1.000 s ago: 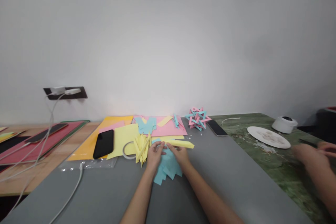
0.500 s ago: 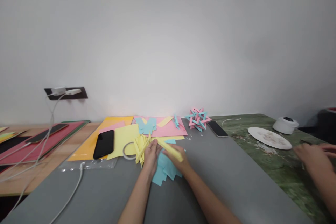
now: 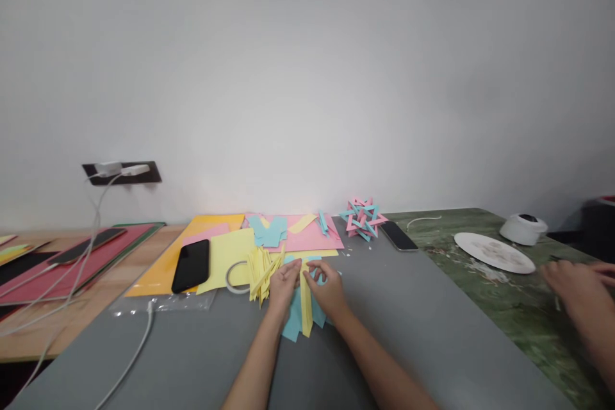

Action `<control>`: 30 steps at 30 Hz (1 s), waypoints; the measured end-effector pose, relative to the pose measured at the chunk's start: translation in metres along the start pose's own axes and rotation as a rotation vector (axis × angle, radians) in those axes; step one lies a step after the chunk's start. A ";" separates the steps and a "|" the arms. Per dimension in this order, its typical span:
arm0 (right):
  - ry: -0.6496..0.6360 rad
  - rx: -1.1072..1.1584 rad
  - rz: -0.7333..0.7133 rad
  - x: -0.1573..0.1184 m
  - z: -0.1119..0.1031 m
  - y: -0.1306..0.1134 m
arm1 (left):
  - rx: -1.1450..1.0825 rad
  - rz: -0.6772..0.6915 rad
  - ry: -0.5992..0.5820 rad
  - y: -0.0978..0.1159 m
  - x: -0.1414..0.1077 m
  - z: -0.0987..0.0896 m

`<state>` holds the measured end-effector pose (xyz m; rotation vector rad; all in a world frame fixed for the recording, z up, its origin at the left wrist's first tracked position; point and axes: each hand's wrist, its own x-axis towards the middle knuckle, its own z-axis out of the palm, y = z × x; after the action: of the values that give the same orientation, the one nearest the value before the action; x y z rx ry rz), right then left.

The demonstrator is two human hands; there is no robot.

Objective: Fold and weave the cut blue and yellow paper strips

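Observation:
A long yellow paper strip (image 3: pixel 306 307) hangs toward me between my two hands, its upper end pinched in their fingertips. My left hand (image 3: pixel 283 287) is closed at the strip's top left edge. Thumb and forefinger of my right hand (image 3: pixel 329 287) press together on its top right edge. Under the strip lie blue paper pieces (image 3: pixel 293 323), partly covered by the hands. A heap of folded yellow paper strips (image 3: pixel 259 275) sits just left of my left hand, beside a roll of tape (image 3: pixel 235 288).
Coloured sheets, a black phone (image 3: pixel 191 266) and a pink-and-blue folded paper star ball (image 3: pixel 364 218) lie farther back. Another phone (image 3: pixel 398 236) rests right of the ball. On the green surface are a white plate (image 3: pixel 494 252) and another person's hand (image 3: pixel 567 282). A white cable (image 3: pixel 127 362) crosses the left side.
The yellow strip has swung from slanting across my right hand to pointing down toward me. Both hands have drawn their fingertips together at its upper end.

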<state>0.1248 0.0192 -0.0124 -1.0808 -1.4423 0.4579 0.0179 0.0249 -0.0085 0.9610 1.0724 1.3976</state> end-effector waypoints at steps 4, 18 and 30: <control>0.052 0.031 0.056 0.000 0.002 -0.001 | 0.048 0.042 0.024 0.002 -0.001 0.000; 0.063 0.189 0.237 0.000 0.006 0.003 | 0.042 0.067 0.002 -0.001 0.000 -0.001; 0.027 0.648 0.428 0.002 0.009 0.012 | -0.127 0.013 -0.002 -0.009 0.005 -0.003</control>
<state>0.1211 0.0294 -0.0221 -0.8448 -0.9209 1.1226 0.0172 0.0294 -0.0175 0.8787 0.9649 1.4570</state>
